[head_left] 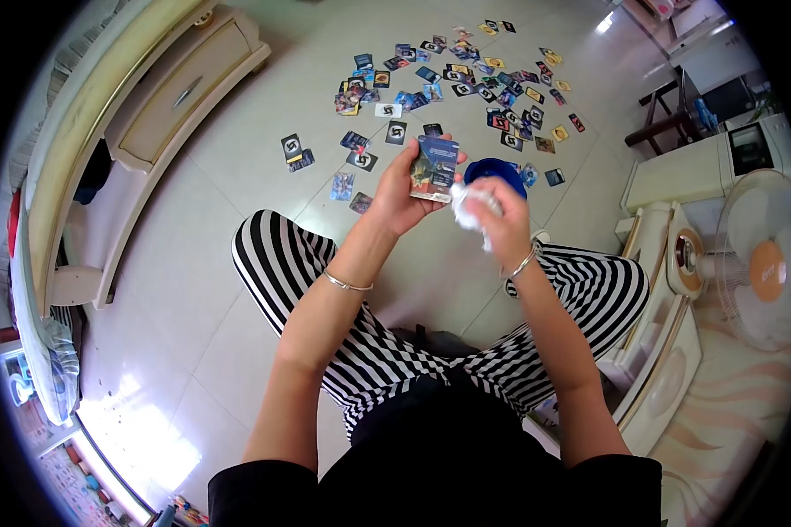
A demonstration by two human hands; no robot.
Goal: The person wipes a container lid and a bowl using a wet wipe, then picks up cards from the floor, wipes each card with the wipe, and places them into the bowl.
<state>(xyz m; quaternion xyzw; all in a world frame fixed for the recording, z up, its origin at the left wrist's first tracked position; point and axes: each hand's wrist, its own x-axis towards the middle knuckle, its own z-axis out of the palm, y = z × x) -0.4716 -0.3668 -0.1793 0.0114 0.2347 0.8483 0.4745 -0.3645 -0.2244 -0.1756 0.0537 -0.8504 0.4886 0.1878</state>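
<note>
My left hand (397,186) grips a trading card (433,165), its dark blue picture side facing up at me. Crumpled in my right hand (503,220) is a white wad (468,209), a cloth or tissue; which of the two I cannot tell. The wad is close by the card's lower right corner; whether they touch is unclear. Just beyond my right hand stands a blue bowl (482,168), partly hidden by that hand, its contents not clear. Many more cards (395,133) lie scattered over the tiled floor ahead, some overlapping in small heaps.
My legs in striped trousers (277,255) are folded on either side. A fan (767,268) and a white cabinet (668,180) stand on the right. To the left is a bed frame with a drawer (180,97). A dark wooden stool (664,119) is at the back right.
</note>
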